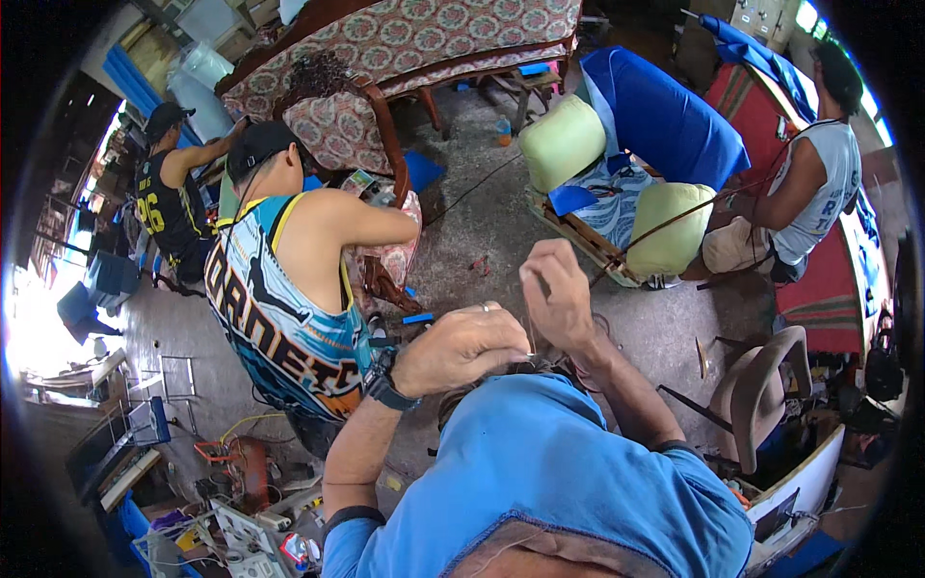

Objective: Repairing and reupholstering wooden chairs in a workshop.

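Observation:
My left hand [464,347], with a ring and a dark wristwatch [385,380], is held up in front of my chest. Its thumb and forefinger pinch the end of a thin white thread [531,337]. Slightly higher and to its right, my right hand [559,294] has its fingers curled in a pinch, and the fine strand seems to run up to them. Both hands are raised in the air, close together but apart. Whether a needle is at the fingertips is too small to tell.
Close at left, a person in a patterned jersey [289,289] bends over a floral-upholstered chair [337,130]. A floral sofa [434,39] stands behind. A blue-and-yellow upholstered seat [665,116] is ahead right, beside another person [814,183]. An office chair [766,395] stands right; tools and clutter [260,520] lie lower left.

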Action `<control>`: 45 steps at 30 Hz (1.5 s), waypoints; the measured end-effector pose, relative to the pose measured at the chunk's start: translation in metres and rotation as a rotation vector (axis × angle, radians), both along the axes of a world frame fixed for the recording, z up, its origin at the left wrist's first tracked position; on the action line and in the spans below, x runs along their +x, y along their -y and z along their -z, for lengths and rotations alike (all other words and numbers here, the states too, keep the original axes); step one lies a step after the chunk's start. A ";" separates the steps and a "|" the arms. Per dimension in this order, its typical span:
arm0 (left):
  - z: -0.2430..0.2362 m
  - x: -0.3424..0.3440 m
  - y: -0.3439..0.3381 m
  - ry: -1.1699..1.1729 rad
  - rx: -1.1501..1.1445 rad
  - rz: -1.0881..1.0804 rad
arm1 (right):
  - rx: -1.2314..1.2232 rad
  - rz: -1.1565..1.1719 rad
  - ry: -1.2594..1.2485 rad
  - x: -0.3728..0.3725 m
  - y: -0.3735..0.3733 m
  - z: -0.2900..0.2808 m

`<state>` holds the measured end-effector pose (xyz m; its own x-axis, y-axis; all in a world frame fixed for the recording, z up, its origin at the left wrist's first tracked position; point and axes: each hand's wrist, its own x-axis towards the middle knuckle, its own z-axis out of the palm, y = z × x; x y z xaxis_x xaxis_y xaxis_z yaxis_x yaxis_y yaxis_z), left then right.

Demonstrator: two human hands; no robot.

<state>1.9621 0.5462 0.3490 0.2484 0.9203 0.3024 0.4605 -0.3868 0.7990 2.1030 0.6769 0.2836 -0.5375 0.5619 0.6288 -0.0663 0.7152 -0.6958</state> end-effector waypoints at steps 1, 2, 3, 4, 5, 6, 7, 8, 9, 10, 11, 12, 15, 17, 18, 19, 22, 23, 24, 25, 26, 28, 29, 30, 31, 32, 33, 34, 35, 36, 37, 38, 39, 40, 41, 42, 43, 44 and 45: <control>0.002 0.006 0.002 0.008 0.005 -0.001 | 0.057 0.137 0.011 -0.001 -0.006 0.005; 0.004 0.012 0.004 -0.005 0.016 -0.042 | 0.048 0.177 -0.032 -0.003 -0.015 0.013; 0.003 0.015 0.005 -0.006 0.019 -0.049 | 0.051 0.170 -0.034 -0.003 -0.029 0.020; 0.000 0.019 0.007 -0.005 -0.008 -0.090 | 0.105 0.263 0.009 0.000 -0.045 0.028; -0.003 0.022 0.010 -0.003 -0.036 -0.125 | 0.157 0.362 0.054 0.005 -0.060 0.038; -0.005 0.025 0.012 -0.007 -0.033 -0.128 | 0.112 0.411 0.098 0.011 -0.074 0.050; -0.010 0.029 0.013 0.005 -0.036 -0.148 | 0.065 0.462 0.141 0.019 -0.090 0.061; -0.013 0.033 0.015 0.017 -0.036 -0.169 | 0.076 0.503 0.131 0.027 -0.105 0.078; -0.015 0.037 0.020 0.012 -0.034 -0.174 | 0.077 0.498 0.125 0.036 -0.112 0.092; -0.018 0.040 0.025 0.033 -0.041 -0.192 | 0.024 0.538 0.217 0.044 -0.119 0.104; -0.018 0.042 0.029 0.058 -0.047 -0.207 | -0.029 0.579 0.312 0.053 -0.125 0.117; -0.018 0.044 0.031 0.050 -0.003 -0.216 | -0.025 0.593 0.326 0.060 -0.129 0.128; -0.017 0.052 0.038 -0.018 0.032 -0.395 | -0.097 0.597 0.400 0.081 -0.122 0.155; -0.013 0.053 0.038 -0.077 0.088 -0.439 | -0.121 0.579 0.390 0.094 -0.114 0.167; -0.012 0.054 0.039 -0.088 0.086 -0.504 | -0.145 0.571 0.414 0.100 -0.111 0.172; -0.011 0.055 0.039 -0.098 0.083 -0.569 | -0.170 0.563 0.439 0.105 -0.112 0.177; -0.011 0.054 0.034 -0.190 0.072 -0.622 | -0.227 0.557 0.431 0.120 -0.109 0.193; -0.010 0.053 0.031 -0.287 0.097 -0.650 | -0.235 0.556 0.436 0.125 -0.108 0.197; -0.008 0.049 0.029 -0.393 0.133 -0.662 | -0.210 0.553 0.407 0.129 -0.109 0.200; -0.008 0.049 0.028 -0.393 0.127 -0.659 | -0.183 0.551 0.377 0.133 -0.110 0.203; -0.008 0.048 0.024 -0.442 0.155 -0.665 | -0.182 0.552 0.368 0.134 -0.113 0.206; -0.008 0.049 0.013 -0.555 0.265 -0.674 | -0.244 0.544 0.385 0.138 -0.110 0.213; -0.009 0.047 0.007 -0.565 0.281 -0.676 | -0.237 0.544 0.367 0.137 -0.107 0.217; -0.011 0.046 -0.001 -0.645 0.344 -0.686 | -0.244 0.523 0.394 0.137 -0.106 0.220; -0.013 0.044 -0.009 -0.724 0.408 -0.696 | -0.249 0.502 0.421 0.137 -0.106 0.221; -0.014 0.040 -0.018 -0.762 0.421 -0.696 | -0.236 0.500 0.402 0.134 -0.105 0.220; -0.013 0.035 -0.028 -0.770 0.437 -0.704 | -0.207 0.434 0.538 0.132 -0.099 0.214; -0.010 0.030 -0.039 -0.810 0.410 -0.659 | -0.175 0.367 0.674 0.126 -0.101 0.206; -0.008 0.027 -0.049 -0.849 0.379 -0.611 | -0.167 0.367 0.663 0.116 -0.101 0.186; -0.004 0.027 -0.057 -0.844 0.363 -0.497 | -0.157 0.247 0.419 0.102 -0.100 0.154; 0.000 0.031 -0.069 -0.847 0.373 -0.505 | -0.147 0.125 0.183 0.089 -0.101 0.121; 0.007 0.035 -0.077 -0.847 0.331 -0.406 | -0.412 -0.138 0.062 0.077 -0.097 0.083; 0.010 0.036 -0.088 -0.842 0.296 -0.298 | -0.669 -0.393 -0.063 0.067 -0.094 0.051; 0.013 0.036 -0.102 -0.836 0.315 -0.283 | -0.904 -0.574 -0.160 0.057 -0.094 0.036; 0.015 0.035 -0.112 -0.784 0.323 -0.281 | -1.139 -0.763 -0.260 0.047 -0.092 0.026; 0.017 0.032 -0.123 -0.728 0.331 -0.279 | -1.220 -0.777 -0.311 0.037 -0.090 0.018; 0.017 0.026 -0.133 -0.718 0.347 -0.266 | -1.207 -0.759 -0.313 0.035 -0.095 0.018; 0.014 0.021 -0.145 -0.633 0.329 -0.225 | -1.230 -0.735 -0.275 0.037 -0.105 0.017; 0.012 0.012 -0.160 -0.558 0.318 -0.194 | -1.242 -0.726 -0.235 0.035 -0.120 0.019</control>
